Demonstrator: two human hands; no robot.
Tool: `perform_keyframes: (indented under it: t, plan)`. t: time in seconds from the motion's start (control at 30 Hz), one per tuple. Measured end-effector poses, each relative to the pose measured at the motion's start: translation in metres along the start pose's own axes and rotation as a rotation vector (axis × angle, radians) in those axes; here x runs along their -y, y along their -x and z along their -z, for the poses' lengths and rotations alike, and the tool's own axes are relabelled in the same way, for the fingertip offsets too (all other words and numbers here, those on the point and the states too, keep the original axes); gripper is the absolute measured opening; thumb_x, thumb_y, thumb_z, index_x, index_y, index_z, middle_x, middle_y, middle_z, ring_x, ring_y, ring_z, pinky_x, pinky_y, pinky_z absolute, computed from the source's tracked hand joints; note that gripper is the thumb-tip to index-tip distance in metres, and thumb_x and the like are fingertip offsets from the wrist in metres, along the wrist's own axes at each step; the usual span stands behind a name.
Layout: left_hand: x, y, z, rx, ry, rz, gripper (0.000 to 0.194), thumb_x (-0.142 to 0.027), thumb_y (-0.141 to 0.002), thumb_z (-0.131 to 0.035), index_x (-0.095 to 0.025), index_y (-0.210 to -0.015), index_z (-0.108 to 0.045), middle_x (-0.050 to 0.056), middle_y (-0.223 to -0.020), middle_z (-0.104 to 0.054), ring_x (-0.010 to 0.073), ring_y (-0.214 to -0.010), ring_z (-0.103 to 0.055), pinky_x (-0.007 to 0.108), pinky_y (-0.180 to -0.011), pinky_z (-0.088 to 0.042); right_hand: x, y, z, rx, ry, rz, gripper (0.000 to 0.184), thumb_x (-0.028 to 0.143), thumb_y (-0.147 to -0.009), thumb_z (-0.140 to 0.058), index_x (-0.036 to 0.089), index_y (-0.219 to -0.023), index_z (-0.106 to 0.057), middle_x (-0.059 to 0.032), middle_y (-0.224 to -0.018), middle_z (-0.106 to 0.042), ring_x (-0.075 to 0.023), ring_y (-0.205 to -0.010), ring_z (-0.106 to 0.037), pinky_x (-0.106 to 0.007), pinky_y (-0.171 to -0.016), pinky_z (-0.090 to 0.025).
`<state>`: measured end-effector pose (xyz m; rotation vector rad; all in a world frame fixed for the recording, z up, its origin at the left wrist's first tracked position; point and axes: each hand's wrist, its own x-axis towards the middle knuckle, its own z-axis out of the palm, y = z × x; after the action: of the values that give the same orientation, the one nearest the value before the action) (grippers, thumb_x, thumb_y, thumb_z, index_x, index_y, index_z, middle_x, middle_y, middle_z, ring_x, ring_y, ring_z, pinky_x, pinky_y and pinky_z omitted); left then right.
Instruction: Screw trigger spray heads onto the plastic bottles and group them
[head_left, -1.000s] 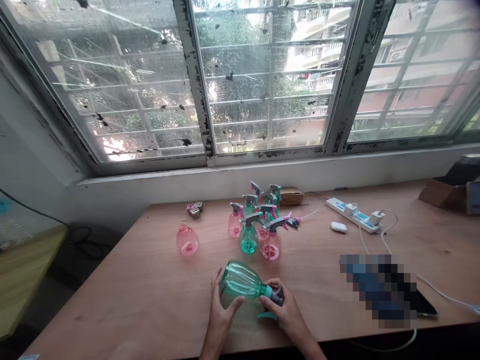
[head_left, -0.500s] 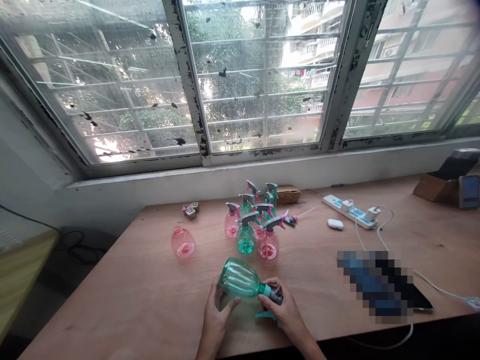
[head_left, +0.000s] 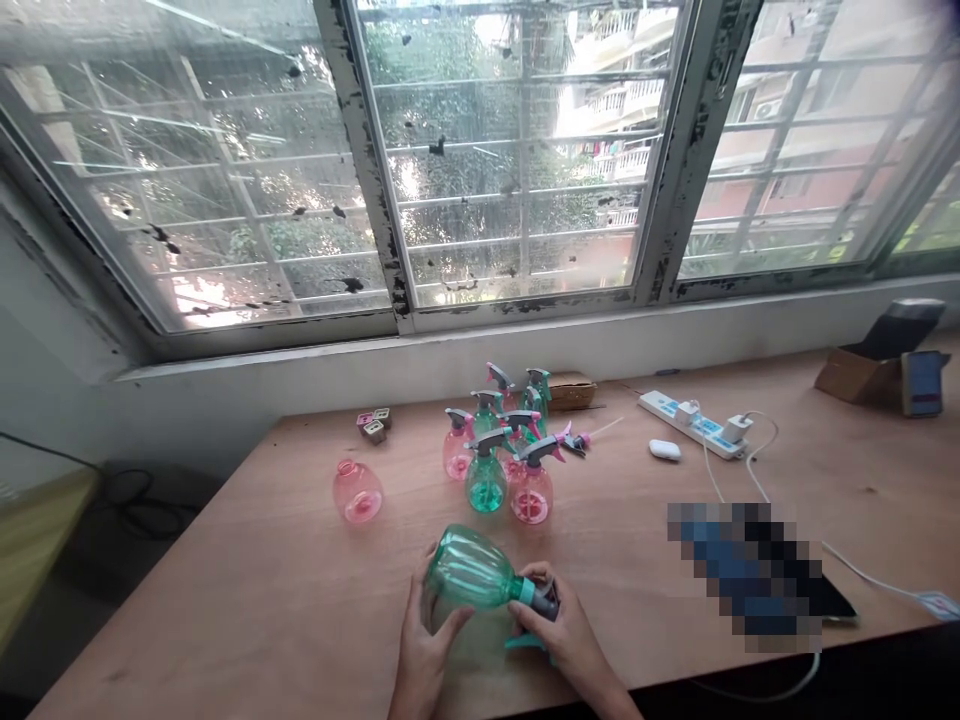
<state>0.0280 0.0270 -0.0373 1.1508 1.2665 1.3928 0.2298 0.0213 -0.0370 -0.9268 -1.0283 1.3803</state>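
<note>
A green spray bottle [head_left: 472, 568] lies sideways in the air between my hands, near the table's front edge. My left hand [head_left: 431, 625] is closed around its base end, thumb along the lower side. Around the grey and teal spray head and collar, my right hand [head_left: 555, 625] is closed, with the teal trigger showing below. Beyond my hands stands a cluster of several spray bottles, including a green one [head_left: 486, 485] and a pink one [head_left: 532, 497] in front. A pink bottle [head_left: 358, 492] without a spray head stands apart on the left.
Small pink and grey blocks [head_left: 373, 425] sit at the back left. A loose spray head [head_left: 576, 440] lies beside the cluster, near a cardboard piece [head_left: 571, 391]. On the right are a power strip [head_left: 694, 425], a white earbud case [head_left: 664, 450] and a blurred-out dark device [head_left: 750, 575].
The view has shifted slightly, so everything sits a little further left and lower. My two hands keep the same hold on the green spray bottle.
</note>
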Motion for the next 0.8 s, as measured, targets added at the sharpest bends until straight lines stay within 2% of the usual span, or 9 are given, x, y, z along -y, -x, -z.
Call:
perform_keyframes:
  t: [0.17,0.27,0.4,0.53,0.67,0.8]
  plan:
    - [-0.0025,0.003,-0.0015,0.074,-0.046,0.023,0.074,-0.041,-0.076,-0.078,-0.025,-0.139,-0.043,0.012,-0.145,-0.056,0.0321,-0.137,-0.05,0.049,-0.117,-0.036,-0.0041,-0.0016,0.0022,-0.014,-0.027,-0.012,0.04,0.044,-0.073,-0.083,0.022,-0.094,-0.056,0.0062,-0.064,-0.062,-0.0142,-0.053,-0.064,-0.026,-0.053,-0.054]
    - [-0.0026,0.0023,-0.0009,0.027,-0.069,0.004,0.073,-0.043,-0.073,-0.079,-0.021,-0.135,-0.046,0.014,-0.141,-0.059,0.0346,-0.137,-0.049,0.051,-0.118,-0.034,-0.0033,-0.0001,0.0011,0.004,-0.016,0.003,0.037,0.04,-0.074,-0.083,0.022,-0.093,-0.057,0.0059,-0.07,-0.061,-0.0135,-0.056,-0.064,-0.026,-0.055,-0.056]
    - [0.0008,0.0006,0.0006,-0.015,-0.052,0.007,0.066,-0.045,-0.073,-0.079,-0.021,-0.128,-0.051,0.013,-0.13,-0.065,0.0354,-0.129,-0.057,0.051,-0.113,-0.041,-0.0018,0.001,0.0005,0.025,0.019,0.007,0.034,0.037,-0.075,-0.082,0.022,-0.094,-0.058,0.0049,-0.076,-0.061,-0.014,-0.06,-0.064,-0.027,-0.057,-0.057]
    - [0.0037,0.0022,0.0008,0.015,-0.033,-0.003,0.07,-0.041,-0.074,-0.08,-0.024,-0.135,-0.05,0.011,-0.135,-0.064,0.0335,-0.132,-0.055,0.046,-0.113,-0.042,-0.0021,0.0003,0.0011,0.009,-0.006,-0.007,0.037,0.041,-0.074,-0.082,0.022,-0.094,-0.058,0.0056,-0.071,-0.061,-0.0145,-0.056,-0.065,-0.027,-0.055,-0.057]
    - [0.0048,0.0029,0.001,0.035,-0.007,-0.027,0.077,-0.037,-0.075,-0.08,-0.029,-0.143,-0.044,0.01,-0.147,-0.056,0.0332,-0.139,-0.048,0.046,-0.115,-0.04,-0.0006,0.0005,0.0003,-0.027,-0.025,-0.016,0.037,0.041,-0.073,-0.083,0.022,-0.093,-0.059,0.0054,-0.07,-0.063,-0.0155,-0.054,-0.066,-0.028,-0.054,-0.055]
    - [0.0049,0.0011,0.002,0.034,-0.07,-0.042,0.087,-0.034,-0.069,-0.085,-0.028,-0.145,-0.042,0.01,-0.154,-0.047,0.0341,-0.145,-0.04,0.046,-0.119,-0.034,0.0017,0.0015,-0.0008,-0.014,-0.006,-0.017,0.035,0.039,-0.075,-0.082,0.022,-0.094,-0.058,0.0055,-0.07,-0.063,-0.0162,-0.056,-0.066,-0.029,-0.056,-0.055]
